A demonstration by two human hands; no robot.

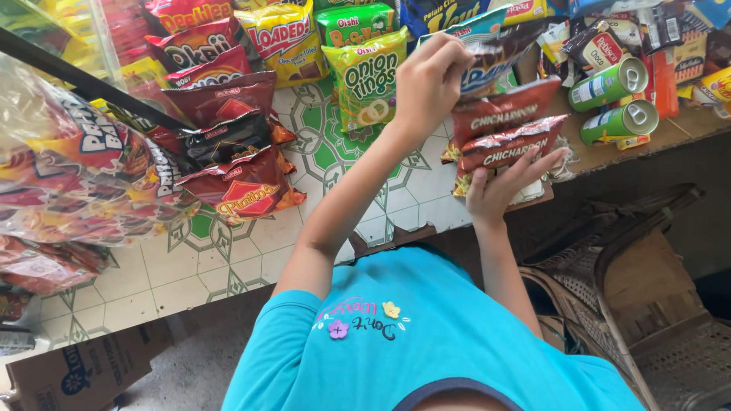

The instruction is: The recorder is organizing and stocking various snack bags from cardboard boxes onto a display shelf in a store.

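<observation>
Left hand grips dark packet; right hand steadies red packets.

Both arms reach forward.
Left hand raised, fingers curled shut — right hand lower, palm up, fingers spread.

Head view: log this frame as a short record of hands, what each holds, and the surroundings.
left hand: raised, pinching the top edge of a dark blue-brown snack bag
right hand: palm up, supporting a stack of red snack packets
surface: tiled counter with a green pattern
nearby: yellow-green snack bag, two green cans lying on their sides, dark red snack bags
</observation>
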